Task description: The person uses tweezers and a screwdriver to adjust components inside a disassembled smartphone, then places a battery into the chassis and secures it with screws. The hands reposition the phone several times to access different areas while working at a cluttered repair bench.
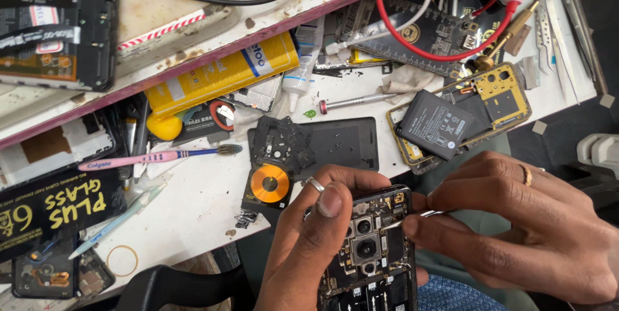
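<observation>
Phone (369, 253) with its back off sat low in view, held over the gap in front of the counter (193, 208), its lower end cut off by the picture's bottom edge. My left hand (309, 246) had it from the left side, grip closed around the body, thumb lying across the upper left corner beside the camera modules; the fingers underneath were hidden. My right hand (522, 233) was pinched tight on thin metal tweezers (419, 216), whose tips reached the board just right of the cameras. Most of the tweezers lay buried under my fingers, and I could not make out what the tips touched.

On the counter just above my left hand lay a black back cover (322, 146) with a copper-coloured coil (269, 184) touching its lower left corner. A dark battery (437, 124) rested on a gold phone frame (496, 95) near the counter's right edge, just above my right hand. A pink toothbrush (155, 156) lay well to the left. Bare white surface showed only between the toothbrush and the coil; the rest was crowded up to the shelf (193, 59).
</observation>
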